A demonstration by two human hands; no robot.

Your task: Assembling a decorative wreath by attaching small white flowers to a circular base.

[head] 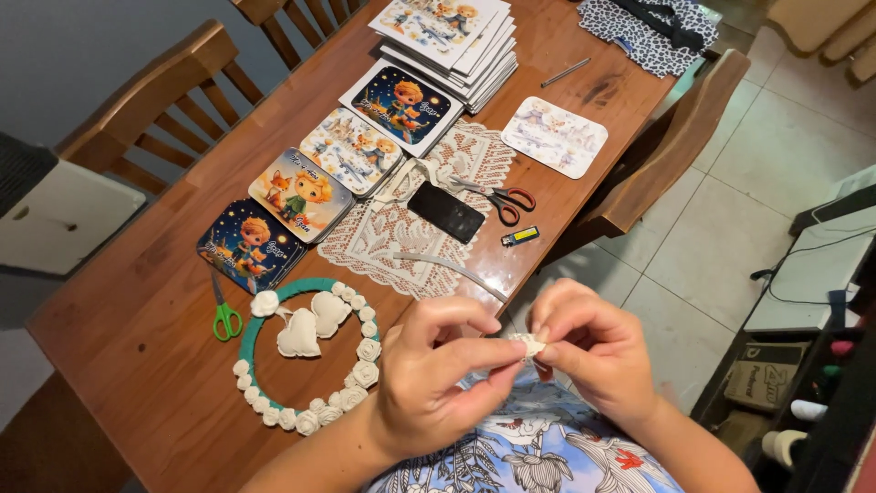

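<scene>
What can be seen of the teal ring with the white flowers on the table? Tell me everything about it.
The teal ring lies flat on the wooden table, near its front edge. It is a round hoop, seemingly wrapped in teal cord or ribbon. Small white rosettes line its right side and bottom, with one more at the upper left. Inside the hoop lie pale padded shapes, like small cushions. Green-handled scissors lie against its left side. The left hand is just to its right; whether it touches is unclear.
</scene>
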